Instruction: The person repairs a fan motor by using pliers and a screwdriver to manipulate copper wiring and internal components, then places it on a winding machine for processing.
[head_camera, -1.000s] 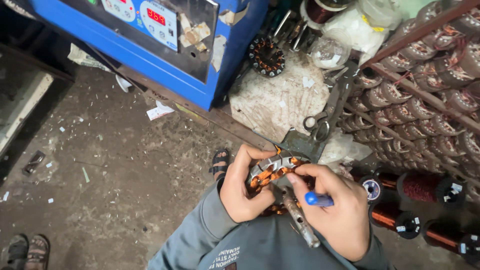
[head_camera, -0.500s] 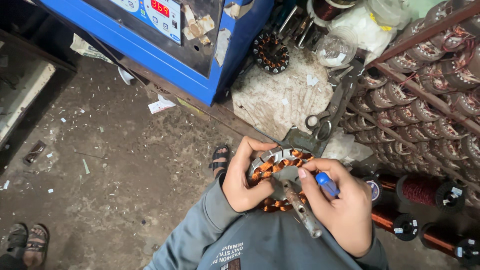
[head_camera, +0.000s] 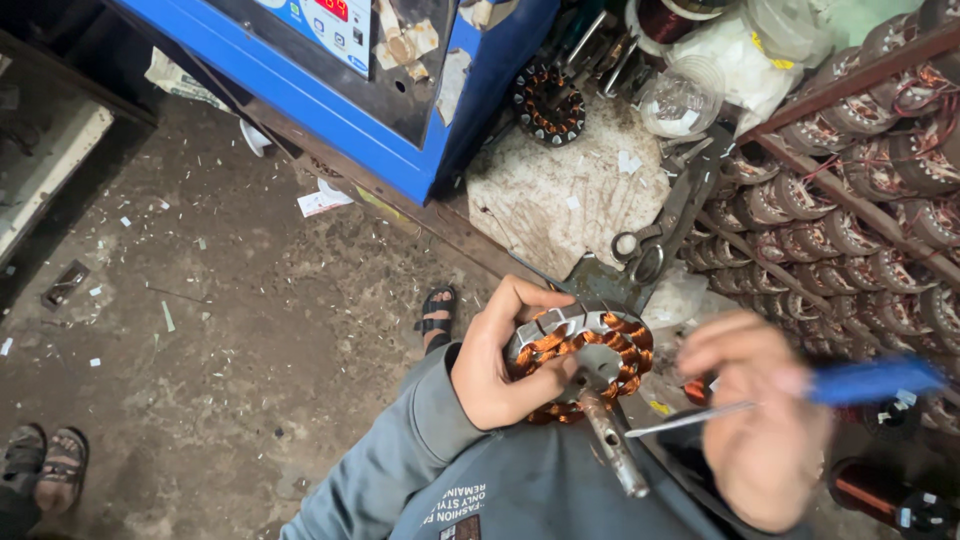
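Copper windings ring the stator (head_camera: 580, 355), clamped in the left hand (head_camera: 495, 370), thumb and fingers curled round its rim on the near-left side and the top. Versus half a second ago the right hand (head_camera: 760, 420) has pulled away from the stator to the right and is now motion-blurred; before, its fingers were right against the windings, now there is a clear gap. The screwdriver (head_camera: 790, 395) came out with it: blue handle sticking out past the right fingers toward the right, thin metal blade running left and slightly down, tip ending just short of the shaft (head_camera: 610, 450), whether touching cannot be told. Screwdriver long axis is roughly horizontal, tilted a little up to the handle end. Right fingers are closed round the handle, though blur hides the exact grip. The stator faces up toward the camera, flat side showing; its grey shaft points down-right, away from the left fingers toward the grey sleeve (head_camera: 420, 440) and chest. The left hand grip looks unchanged, stator in about the same spot. Above the fingers lie scissors (head_camera: 645, 250) on a dirty pad; further up a blue machine (head_camera: 400, 130). Right of the right fingers, rows of wound coils (head_camera: 860, 220) on a rack.
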